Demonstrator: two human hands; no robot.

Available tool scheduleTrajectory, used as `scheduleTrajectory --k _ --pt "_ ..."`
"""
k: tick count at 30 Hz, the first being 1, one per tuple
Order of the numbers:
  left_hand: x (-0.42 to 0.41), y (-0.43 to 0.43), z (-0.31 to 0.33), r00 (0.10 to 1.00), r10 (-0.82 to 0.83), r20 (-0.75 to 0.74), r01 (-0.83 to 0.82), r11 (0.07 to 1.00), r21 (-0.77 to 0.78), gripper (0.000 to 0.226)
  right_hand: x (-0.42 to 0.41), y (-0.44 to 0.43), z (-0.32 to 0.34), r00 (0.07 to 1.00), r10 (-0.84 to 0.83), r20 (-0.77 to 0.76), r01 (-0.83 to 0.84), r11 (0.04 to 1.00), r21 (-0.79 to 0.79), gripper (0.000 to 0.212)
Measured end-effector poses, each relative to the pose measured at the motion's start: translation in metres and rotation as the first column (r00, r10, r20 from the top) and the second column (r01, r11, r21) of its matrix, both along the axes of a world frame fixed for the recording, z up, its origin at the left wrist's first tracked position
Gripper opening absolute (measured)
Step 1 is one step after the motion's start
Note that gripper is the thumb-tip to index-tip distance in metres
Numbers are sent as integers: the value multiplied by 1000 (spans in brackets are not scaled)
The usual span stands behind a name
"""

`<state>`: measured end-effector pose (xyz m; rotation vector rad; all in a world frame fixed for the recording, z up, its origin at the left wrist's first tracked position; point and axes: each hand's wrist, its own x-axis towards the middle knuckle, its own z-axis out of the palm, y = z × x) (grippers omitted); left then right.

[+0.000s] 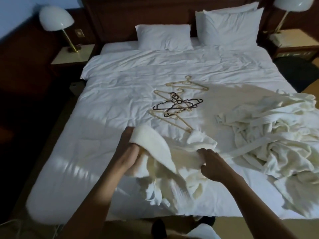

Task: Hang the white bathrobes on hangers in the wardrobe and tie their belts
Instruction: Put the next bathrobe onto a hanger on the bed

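Note:
A white bathrobe [165, 171] lies crumpled near the foot of the bed [120, 94]. My left hand [128, 150] grips a folded edge of it, lifted a little off the cover. My right hand [211, 163] pinches the same robe further right. A long belt [241, 149] runs from there toward a heap of more white bathrobes [276, 135] on the bed's right side. Several beige and black hangers [177, 104] lie tangled in the middle of the bed, beyond my hands. No wardrobe shows in this view.
Two pillows [164, 37] lean at the dark headboard. A bedside table [72, 55] with a white dome lamp [56, 18] stands at the left, another lamp [291, 4] at the right. Dark floor runs along the bed's left side.

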<state>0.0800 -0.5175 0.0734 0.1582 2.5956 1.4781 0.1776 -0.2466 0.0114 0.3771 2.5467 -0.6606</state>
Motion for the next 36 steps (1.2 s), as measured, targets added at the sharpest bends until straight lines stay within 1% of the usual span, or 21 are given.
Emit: scheduleTrajectory --k 1,2,4,6,8,9,10,12,14,16,20,23,25,27,28,29,30,31,32,34,36 --pt "-3 4 12 995 -12 -94 9 999 -41 18 1 -12 9 999 -17 -40 13 994 -109 68" --pt "-12 3 12 992 -15 -129 14 1000 -11 25 0 -26 25 995 -15 -103 -8 976 -219 78" --pt "-15 12 26 990 -79 -115 79 997 1 17 -6 -58 59 961 3 -275 -109 922 -372 97" --pt "-18 27 37 971 -179 -160 170 983 -69 17 -12 -86 83 916 -51 -397 -128 903 -409 100" --pt "-18 37 46 953 -226 -203 211 973 -95 22 -23 -98 81 877 -157 -454 -5 941 -337 80" --pt "-19 37 49 952 -229 -203 209 971 -116 28 -25 -98 79 870 -229 -437 89 945 -316 69" --pt "-21 36 49 952 -238 -191 212 966 -146 36 -24 -94 76 854 -311 -417 149 914 -377 61" --pt "-23 27 39 936 -299 -184 262 944 -202 41 -18 -77 73 788 -486 -378 193 779 -597 47" --pt "-22 17 18 921 -348 -176 304 923 -235 30 -13 -63 86 749 -566 -346 164 664 -730 32" --pt "-16 10 -12 908 -381 -173 302 883 -359 18 -13 -52 100 695 -620 -363 153 622 -768 26" --pt "-9 -24 -83 981 -163 -100 118 927 -356 14 -24 -26 104 548 -816 -183 237 361 -902 31" --pt "-21 -60 -113 983 144 111 -115 966 -230 18 -22 6 89 434 -895 -100 354 272 -895 24" --pt "-34 -74 -109 958 227 177 -212 972 -99 21 -12 23 79 406 -907 -110 433 297 -851 25" --pt "-45 -74 -84 953 224 205 -258 953 160 19 -2 33 71 452 -875 -171 462 394 -795 22" --pt "-48 -69 -66 946 242 214 -290 928 234 15 2 37 67 515 -822 -244 463 506 -728 23" --pt "-53 -63 -49 947 254 196 -301 914 270 13 5 41 61 583 -744 -326 482 640 -598 24" --pt "-57 -55 -31 956 227 185 -273 921 277 20 6 45 53 646 -659 -386 517 749 -414 28" --pt "-61 -46 -16 966 169 196 -225 923 314 33 6 47 46 706 -577 -410 527 815 -241 37" --pt "-63 -38 -2 973 74 218 -152 918 365 44 5 45 41 755 -517 -403 503 851 -150 49" --pt "-60 -18 21 976 -134 173 54 913 404 50 -1 29 37 821 -414 -392 392 909 -139 74" --pt "-49 4 35 935 -334 119 281 904 323 36 -10 4 39 865 -251 -435 207 967 -146 96"
